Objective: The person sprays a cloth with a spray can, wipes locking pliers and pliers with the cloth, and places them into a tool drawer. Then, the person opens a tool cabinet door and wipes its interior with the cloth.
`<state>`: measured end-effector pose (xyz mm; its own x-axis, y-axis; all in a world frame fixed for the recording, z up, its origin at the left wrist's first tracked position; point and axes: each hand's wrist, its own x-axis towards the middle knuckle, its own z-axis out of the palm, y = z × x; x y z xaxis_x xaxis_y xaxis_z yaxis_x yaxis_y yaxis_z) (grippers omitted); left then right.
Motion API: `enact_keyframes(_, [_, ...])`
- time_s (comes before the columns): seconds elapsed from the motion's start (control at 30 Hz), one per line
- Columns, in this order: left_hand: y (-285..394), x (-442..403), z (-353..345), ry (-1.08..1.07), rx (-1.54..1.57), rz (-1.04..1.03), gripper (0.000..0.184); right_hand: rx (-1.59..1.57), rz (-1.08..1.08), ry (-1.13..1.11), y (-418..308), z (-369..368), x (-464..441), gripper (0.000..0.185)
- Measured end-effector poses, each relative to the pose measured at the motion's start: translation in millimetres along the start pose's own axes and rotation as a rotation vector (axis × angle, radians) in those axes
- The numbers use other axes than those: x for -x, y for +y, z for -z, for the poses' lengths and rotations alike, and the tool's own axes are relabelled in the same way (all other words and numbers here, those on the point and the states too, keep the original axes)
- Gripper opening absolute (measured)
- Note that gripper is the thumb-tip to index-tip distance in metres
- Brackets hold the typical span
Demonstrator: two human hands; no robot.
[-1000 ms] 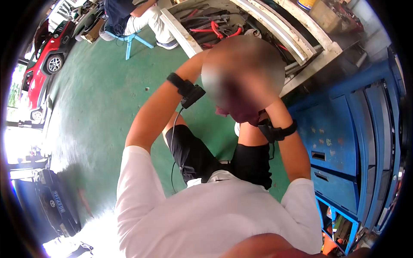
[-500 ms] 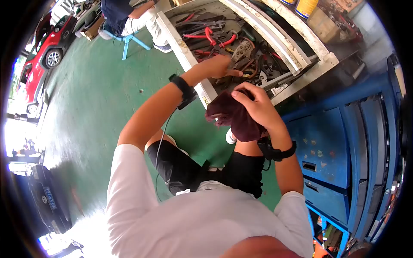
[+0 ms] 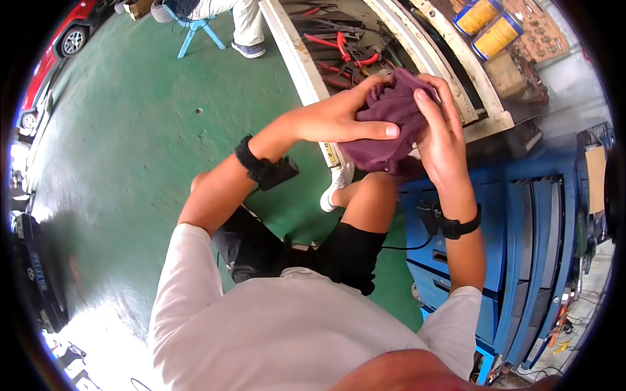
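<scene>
A dark maroon cloth (image 3: 391, 120) is bunched between both my hands, above the near corner of an open tool drawer (image 3: 297, 62). My left hand (image 3: 352, 120) grips it from the left, thumb lying across its front. On the other side my right hand (image 3: 443, 127) has its fingers curled over the cloth's edge. Whether anything is wrapped inside the cloth cannot be seen. Behind the cloth, several red-handled pliers (image 3: 342, 49) and other dark tools lie in the drawer, partly covered by my hands.
A blue tool cabinet (image 3: 482, 241) stands at my right. Two yellow-and-blue cans (image 3: 497, 36) sit beyond the drawer at top right. Another person's leg (image 3: 248, 23) shows by a light blue stool (image 3: 195, 36). A red car (image 3: 49, 58) is at far left, on green floor.
My left hand has come out of the drawer and taken hold of the cloth. My right hand has raised the cloth up and to the right. The view has shifted.
</scene>
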<state>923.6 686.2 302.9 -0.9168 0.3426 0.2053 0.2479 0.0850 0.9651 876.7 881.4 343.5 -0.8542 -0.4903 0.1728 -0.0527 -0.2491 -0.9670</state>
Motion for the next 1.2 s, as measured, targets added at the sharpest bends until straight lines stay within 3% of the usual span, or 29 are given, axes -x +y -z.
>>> enact_keyframes(0.07, [-17,12,8,0.163,0.042,-0.098,0.077,0.175,-0.049,-0.191,-13,-14,-6,0.038])
enact_keyframes(0.13, [-31,27,30,0.232,0.027,-0.173,0.066,0.359,-0.265,-0.460,-26,4,-21,0.049])
enact_keyframes(0.2, [-61,51,54,0.367,0.389,-0.029,0.068,0.638,-0.375,-0.503,-38,34,-46,0.045])
enact_keyframes(0.3, [-116,82,97,0.453,0.895,-0.165,0.059,0.877,-0.329,-0.408,-37,83,-92,0.037])
enact_keyframes(0.33, [-122,91,98,0.608,0.842,-0.103,0.064,0.925,-0.286,-0.398,-40,78,-101,0.036])
enact_keyframes(0.4, [-154,106,113,0.641,0.965,-0.079,0.058,1.044,-0.307,-0.412,-37,64,-123,0.032])
enact_keyframes(0.47, [-188,120,121,0.615,1.128,-0.108,0.050,1.226,-0.105,-0.580,-10,53,-150,0.037])
enact_keyframes(0.53, [-197,124,124,0.612,1.217,-0.117,0.050,1.459,0.311,-0.747,25,38,-171,0.048])
enact_keyframes(0.57, [-197,124,121,0.617,1.231,-0.118,0.050,1.511,0.486,-0.863,38,32,-182,0.070])
enact_keyframes(0.6, [-190,123,120,0.623,1.215,-0.076,0.051,1.511,0.481,-0.876,51,26,-186,0.070])
enact_keyframes(0.67, [-181,117,127,0.637,1.189,-0.047,0.051,1.867,0.576,-0.872,73,16,-202,0.084])
enact_keyframes(0.7, [-180,116,125,0.659,1.138,-0.054,0.051,1.908,0.661,-0.895,87,22,-212,0.098])
enact_keyframes(0.83, [-182,122,127,0.727,1.139,-0.025,0.048,1.959,0.526,-0.940,104,21,-218,0.107])
enact_keyframes(0.93, [-185,121,133,0.752,1.127,-0.047,0.050,1.909,0.369,-0.880,114,28,-216,0.107])
enact_keyframes(1.2, [-187,128,128,0.785,1.091,-0.039,0.051,1.810,0.470,-0.847,121,40,-220,0.100])
